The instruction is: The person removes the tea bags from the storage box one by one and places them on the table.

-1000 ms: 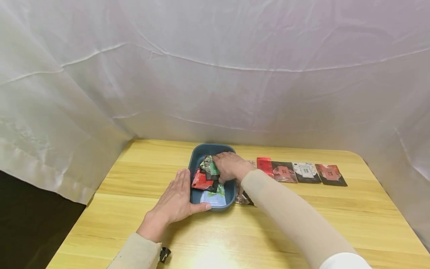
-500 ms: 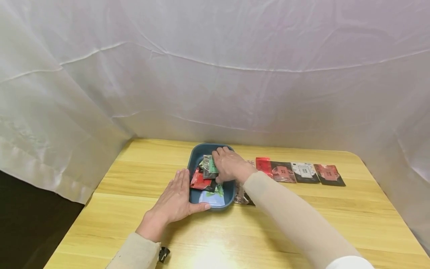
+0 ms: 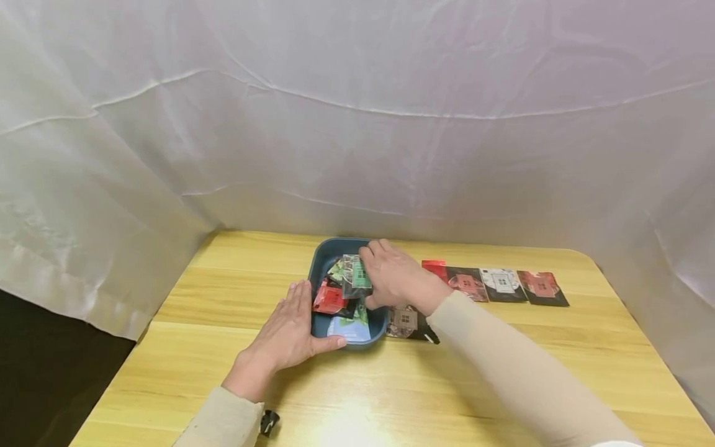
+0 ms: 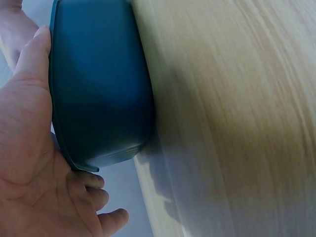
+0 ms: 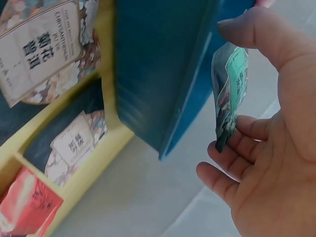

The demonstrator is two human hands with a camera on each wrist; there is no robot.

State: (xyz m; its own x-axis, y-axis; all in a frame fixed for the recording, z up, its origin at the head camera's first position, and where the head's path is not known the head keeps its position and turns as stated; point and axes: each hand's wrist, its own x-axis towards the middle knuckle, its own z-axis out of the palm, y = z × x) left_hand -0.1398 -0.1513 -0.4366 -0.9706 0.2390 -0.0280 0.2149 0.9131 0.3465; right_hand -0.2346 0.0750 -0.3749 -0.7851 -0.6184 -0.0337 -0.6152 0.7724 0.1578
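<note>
My right hand (image 3: 396, 276) holds a tea sachet with a green label (image 3: 357, 276) between thumb and fingers, over the blue bin (image 3: 314, 264). In the right wrist view this sachet (image 5: 232, 89) stands on edge beside the bin's rim. My left hand (image 3: 282, 338) lies along the bin's left side with straight fingers, its thumb at the near rim. The left wrist view shows that palm against the bin's outer wall (image 4: 98, 84). Inside the bin lie a red sachet (image 3: 331, 300), a light blue one (image 3: 350, 330) and a partly covered green-patterned one.
Right of the bin, a row of sachets lies on the wooden table (image 3: 503, 372): a red one (image 3: 434, 267), a brown-red one (image 3: 468, 284), a white-and-black one (image 3: 504, 284) and others. Nearer lies a brown-labelled sachet (image 3: 404, 320). Pale curtains (image 3: 357, 155) hang behind.
The right hand has drawn the green-labelled sachet up from the pile and slightly to the right, so more of its label shows. The left hand keeps its place on the bin.
</note>
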